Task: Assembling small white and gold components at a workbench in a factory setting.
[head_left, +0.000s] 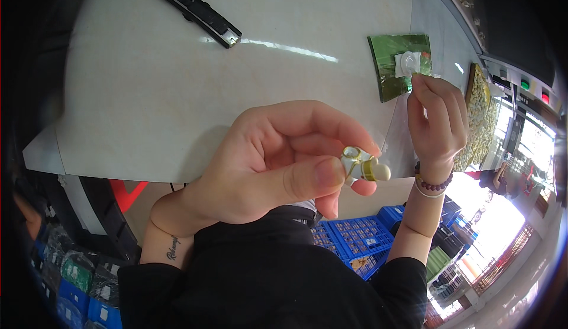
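A small white figurine-like piece with gold lines and a round pale knob [359, 166] is pinched between the thumb and fingers of my left hand [266, 157], held up above the table's near edge. To the right, my right hand [439, 113] has its thumb and forefinger pressed together at the near edge of a small clear round cup [409, 64]. That cup rests on a white patch upon a shiny green square sheet [387, 80]. Whatever may be between those right fingertips is too small to make out.
A black utility knife [192, 8] lies at the far left of the pale table [148, 92]. Beyond the right edge are a green and a red button [545, 98] and a heap of small pale pieces [482, 116]. Blue crates [361, 237] stand on the floor below.
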A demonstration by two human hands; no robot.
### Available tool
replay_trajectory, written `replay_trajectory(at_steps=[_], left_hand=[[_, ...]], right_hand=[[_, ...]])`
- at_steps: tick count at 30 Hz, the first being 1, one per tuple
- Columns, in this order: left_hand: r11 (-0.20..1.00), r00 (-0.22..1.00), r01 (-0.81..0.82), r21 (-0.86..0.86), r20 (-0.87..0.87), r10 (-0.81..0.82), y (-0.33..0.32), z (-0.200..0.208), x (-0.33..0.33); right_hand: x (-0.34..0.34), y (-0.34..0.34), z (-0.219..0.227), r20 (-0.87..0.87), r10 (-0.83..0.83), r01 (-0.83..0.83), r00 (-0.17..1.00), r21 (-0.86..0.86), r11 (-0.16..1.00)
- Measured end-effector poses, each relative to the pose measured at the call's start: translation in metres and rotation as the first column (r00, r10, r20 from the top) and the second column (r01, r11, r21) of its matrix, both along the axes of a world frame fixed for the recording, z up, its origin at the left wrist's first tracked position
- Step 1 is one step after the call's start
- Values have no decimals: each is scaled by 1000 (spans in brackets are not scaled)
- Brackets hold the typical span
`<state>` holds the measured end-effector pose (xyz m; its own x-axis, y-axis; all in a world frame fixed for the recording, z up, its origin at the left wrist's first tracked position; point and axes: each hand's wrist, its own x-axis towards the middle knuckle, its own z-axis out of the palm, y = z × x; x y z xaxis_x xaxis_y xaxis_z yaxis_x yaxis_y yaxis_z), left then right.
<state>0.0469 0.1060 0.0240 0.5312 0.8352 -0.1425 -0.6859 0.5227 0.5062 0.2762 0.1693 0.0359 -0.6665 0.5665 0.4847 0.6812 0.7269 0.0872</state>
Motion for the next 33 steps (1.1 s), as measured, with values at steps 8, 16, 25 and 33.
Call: replay_trajectory(at_steps=[8,16,25,33], left_hand=[[1000,1000,-15,-6,-1,15,0,0,1],[992,991,-123,21,-55,124,-3,1,4],[988,993,-62,142,112,46,-8,-11,-4],[962,991,-126,240,65,113,-8,-12,-1]], right_hand=[[-3,-8,9,-158,-50,52,986,6,999],[-20,-43,15,-718,-137,-69,682,-250,966],[-71,-69,19,-704,-3,-104,710,-109,989],[-65,-74,15,-496,68,-110,866,-56,992]])
